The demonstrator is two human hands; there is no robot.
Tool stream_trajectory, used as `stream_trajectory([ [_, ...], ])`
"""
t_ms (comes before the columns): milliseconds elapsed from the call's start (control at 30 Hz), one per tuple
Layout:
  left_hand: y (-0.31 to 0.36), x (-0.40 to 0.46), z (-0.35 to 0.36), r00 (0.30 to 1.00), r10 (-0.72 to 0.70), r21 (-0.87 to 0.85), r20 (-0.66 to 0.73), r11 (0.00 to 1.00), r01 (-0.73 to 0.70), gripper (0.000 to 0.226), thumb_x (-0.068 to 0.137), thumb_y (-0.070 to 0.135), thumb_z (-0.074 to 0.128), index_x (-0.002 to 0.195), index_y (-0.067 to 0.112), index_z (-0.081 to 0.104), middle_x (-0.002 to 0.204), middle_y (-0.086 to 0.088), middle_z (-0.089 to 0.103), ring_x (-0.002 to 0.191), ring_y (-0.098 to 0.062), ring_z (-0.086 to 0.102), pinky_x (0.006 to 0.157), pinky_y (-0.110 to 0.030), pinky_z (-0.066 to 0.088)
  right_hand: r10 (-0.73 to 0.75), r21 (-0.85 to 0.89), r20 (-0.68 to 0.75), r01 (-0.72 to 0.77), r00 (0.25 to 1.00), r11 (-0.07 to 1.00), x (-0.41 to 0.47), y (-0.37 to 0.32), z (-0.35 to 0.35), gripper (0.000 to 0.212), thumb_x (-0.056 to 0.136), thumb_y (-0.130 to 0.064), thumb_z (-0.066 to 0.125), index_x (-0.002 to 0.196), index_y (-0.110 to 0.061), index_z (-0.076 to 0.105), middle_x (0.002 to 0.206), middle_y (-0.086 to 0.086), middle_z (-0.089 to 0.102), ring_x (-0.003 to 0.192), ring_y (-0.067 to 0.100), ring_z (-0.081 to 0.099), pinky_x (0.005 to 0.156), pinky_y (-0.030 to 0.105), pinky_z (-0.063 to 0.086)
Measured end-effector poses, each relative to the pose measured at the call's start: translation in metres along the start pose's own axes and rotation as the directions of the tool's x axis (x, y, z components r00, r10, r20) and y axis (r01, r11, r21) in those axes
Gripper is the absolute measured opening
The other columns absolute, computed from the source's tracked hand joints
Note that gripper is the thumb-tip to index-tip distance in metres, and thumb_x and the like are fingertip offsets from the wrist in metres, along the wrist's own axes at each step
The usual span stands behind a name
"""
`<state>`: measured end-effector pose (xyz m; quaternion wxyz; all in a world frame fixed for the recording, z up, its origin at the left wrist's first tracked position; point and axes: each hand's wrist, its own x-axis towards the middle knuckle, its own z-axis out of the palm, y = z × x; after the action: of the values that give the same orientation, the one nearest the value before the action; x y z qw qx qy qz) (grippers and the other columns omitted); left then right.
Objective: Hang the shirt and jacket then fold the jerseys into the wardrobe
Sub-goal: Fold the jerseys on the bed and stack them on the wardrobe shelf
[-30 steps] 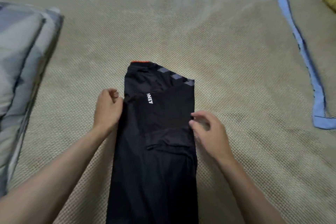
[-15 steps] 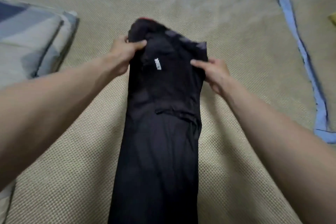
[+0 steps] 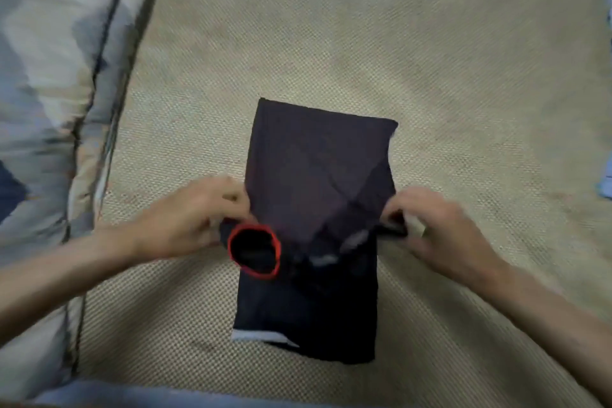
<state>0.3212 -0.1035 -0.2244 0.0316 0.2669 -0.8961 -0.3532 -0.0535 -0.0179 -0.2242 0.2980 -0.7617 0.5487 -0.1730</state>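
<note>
**Folding a dark jersey in half on the bed**

The left hand point(image 3: 195, 219) pinches the left corner of the folded-over layer of the black jersey point(image 3: 318, 182), thumb and fingertips closed on the cloth just above the red-trimmed collar point(image 3: 254, 250). The right hand point(image 3: 440, 232) does the same at the right corner, its fingers curled round a bunched edge of the fabric; motion blur hides exactly how much cloth each hand holds. Between the two hands the collar end is turned towards the near side, so the neck opening faces up and lies over the lower half of the garment.

The jersey lies in the middle of the scene as a narrow strip, its far edge flat and square, its near edge showing a pale hem band point(image 3: 258, 336) at the left corner. It rests on a beige textured bedspread point(image 3: 397, 43).

Progress, judged from this arrangement: the sides appear already folded in and the lengthwise fold is under way but not pressed flat. The collar end must yet be laid down, aligned with the near hem and smoothed. No wardrobe, shirt, jacket or other jersey is in view, so how much of the rest is done cannot be told.

Surroundings: a blue-grey patterned pillow point(image 3: 49, 93) lies along the left, well apart from the jersey, and a strip of blue cloth point(image 3: 607, 182) shows at the right edge. Nothing obstructs the fold.
</note>
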Motion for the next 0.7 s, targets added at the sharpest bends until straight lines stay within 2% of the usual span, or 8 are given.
stream_trajectory([
  [67, -0.002, -0.035, 0.043, 0.947, 0.066, 0.302, 0.313, 0.939, -0.165, 0.026, 0.094, 0.032, 0.051, 0.114, 0.035, 0.068, 0.101, 0.016, 0.062, 0.091, -0.01, 0.06, 0.072, -0.029, 0.047, -0.066, -0.2, 0.248, 0.117, 0.967, 0.973, -0.045, -0.001, 0.031, 0.044, 0.067, -0.007, 0.079, 0.11, -0.017, 0.074, 0.111, -0.003, 0.072, 0.102, 0.019, 0.068, 0.092, 0.038, 0.057],
  [133, -0.002, -0.06, 0.067, 0.903, 0.012, 0.411, 0.429, 0.888, -0.207, 0.031, 0.087, 0.03, 0.046, 0.109, 0.038, 0.066, 0.102, 0.017, 0.063, 0.091, -0.01, 0.062, 0.067, -0.03, 0.047, -0.002, -0.252, 0.399, 0.112, 0.917, 0.961, -0.076, -0.003, 0.047, 0.071, 0.053, -0.015, 0.082, 0.123, -0.019, 0.072, 0.124, -0.003, 0.07, 0.111, 0.017, 0.068, 0.098, 0.032, 0.054],
  [267, -0.003, -0.04, 0.06, 0.955, -0.101, 0.471, 0.281, 0.881, -0.045, 0.037, 0.081, 0.031, 0.042, 0.106, 0.036, 0.068, 0.102, 0.017, 0.064, 0.088, -0.011, 0.062, 0.067, -0.031, 0.047, 0.134, -0.12, 0.268, -0.105, 0.954, 0.987, -0.057, -0.015, 0.03, 0.046, 0.077, -0.019, 0.077, 0.122, -0.021, 0.069, 0.126, -0.007, 0.068, 0.114, 0.012, 0.063, 0.101, 0.021, 0.045],
  [333, -0.012, 0.001, 0.047, 0.971, -0.206, 0.463, 0.123, 0.877, 0.127, 0.032, 0.087, 0.033, 0.048, 0.115, 0.028, 0.064, 0.113, 0.007, 0.062, 0.097, -0.02, 0.063, 0.076, -0.038, 0.051, 0.199, -0.088, 0.084, -0.191, 0.976, 0.978, -0.013, -0.01, 0.019, 0.035, 0.087, -0.023, 0.068, 0.122, -0.018, 0.066, 0.123, -0.004, 0.068, 0.114, 0.015, 0.062, 0.102, 0.028, 0.045],
  [400, -0.028, 0.052, 0.035, 0.931, -0.365, 0.335, -0.02, 0.875, 0.35, 0.046, 0.086, 0.038, 0.061, 0.128, 0.021, 0.055, 0.125, -0.005, 0.057, 0.11, -0.029, 0.059, 0.089, -0.044, 0.052, 0.261, -0.089, -0.019, -0.262, 0.965, 0.961, 0.04, 0.007, 0.013, 0.042, 0.091, -0.032, 0.063, 0.129, -0.016, 0.06, 0.128, -0.001, 0.064, 0.12, 0.02, 0.059, 0.103, 0.033, 0.044],
  [533, -0.066, 0.133, 0.011, 0.804, -0.594, 0.175, 0.017, 0.794, 0.583, 0.079, 0.074, 0.056, 0.08, 0.138, 0.02, 0.05, 0.136, -0.009, 0.049, 0.128, -0.03, 0.046, 0.107, -0.047, 0.043, 0.468, -0.109, 0.171, -0.455, 0.867, 0.884, 0.125, 0.049, 0.018, 0.068, 0.077, -0.055, 0.08, 0.133, -0.021, 0.06, 0.132, 0.001, 0.064, 0.124, 0.022, 0.059, 0.104, 0.036, 0.046],
  [633, -0.079, 0.153, 0.003, 0.819, -0.572, 0.308, 0.048, 0.789, 0.532, 0.053, 0.072, 0.053, 0.083, 0.114, 0.026, 0.065, 0.125, -0.005, 0.052, 0.124, -0.029, 0.047, 0.101, -0.042, 0.042, 0.527, -0.159, 0.282, -0.503, 0.802, 0.85, 0.144, 0.062, 0.024, 0.049, 0.067, -0.056, 0.087, 0.101, -0.023, 0.073, 0.106, -0.001, 0.071, 0.103, 0.02, 0.065, 0.089, 0.034, 0.052],
  [700, -0.077, 0.157, -0.001, 0.833, -0.528, 0.176, 0.163, 0.847, 0.502, 0.028, 0.077, 0.035, 0.085, 0.091, 0.023, 0.065, 0.104, -0.001, 0.061, 0.108, -0.028, 0.059, 0.084, -0.032, 0.045, 0.527, -0.102, 0.374, -0.531, 0.763, 0.841, 0.145, 0.061, 0.021, 0.043, 0.067, -0.047, 0.091, 0.095, -0.018, 0.076, 0.099, 0.001, 0.075, 0.097, 0.021, 0.069, 0.085, 0.036, 0.057],
])
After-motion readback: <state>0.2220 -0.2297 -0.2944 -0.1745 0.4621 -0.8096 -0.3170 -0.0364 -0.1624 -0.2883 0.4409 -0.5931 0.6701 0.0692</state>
